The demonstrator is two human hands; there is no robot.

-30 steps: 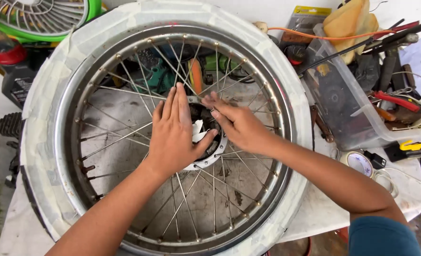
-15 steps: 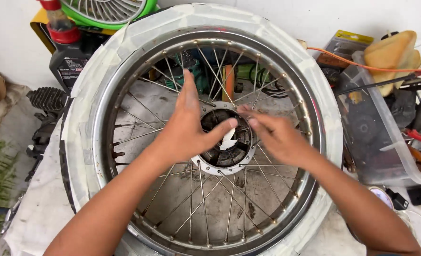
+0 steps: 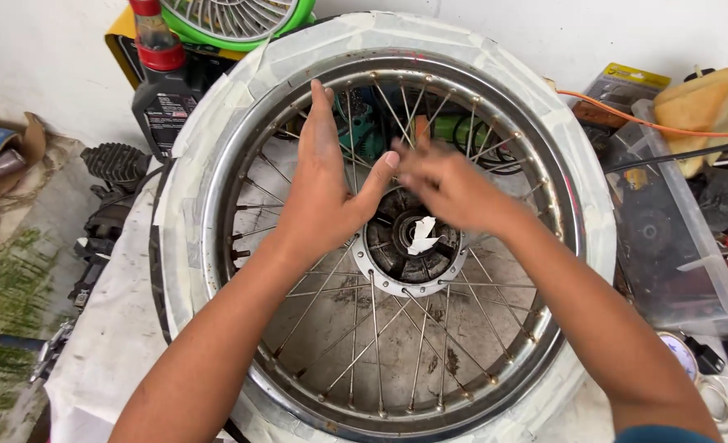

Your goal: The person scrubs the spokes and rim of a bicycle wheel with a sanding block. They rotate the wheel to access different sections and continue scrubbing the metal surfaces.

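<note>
A spoked motorcycle wheel (image 3: 216, 246) lies flat on a covered table, its tyre wrapped in pale masking tape (image 3: 175, 205). The metal hub (image 3: 405, 267) sits in the middle with a scrap of white paper (image 3: 423, 234) in its bore. My left hand (image 3: 327, 193) hovers flat over the spokes just up and left of the hub, fingers straight and together. My right hand (image 3: 446, 184) is blurred with motion above the hub, fingers loosely curled, nothing visible in it. The two hands nearly touch at the fingertips.
A dark oil bottle with a red cap (image 3: 161, 82) and a green fan (image 3: 233, 20) stand behind the wheel. A clear plastic bin of tools (image 3: 675, 230) and a yellow sponge (image 3: 700, 107) are to the right. Engine parts (image 3: 110, 197) lie at the left.
Both hands have lifted off the hub and moved up the wheel; the hub and its paper scrap are now uncovered. The camera view shifted, so the wheel sits further right.
</note>
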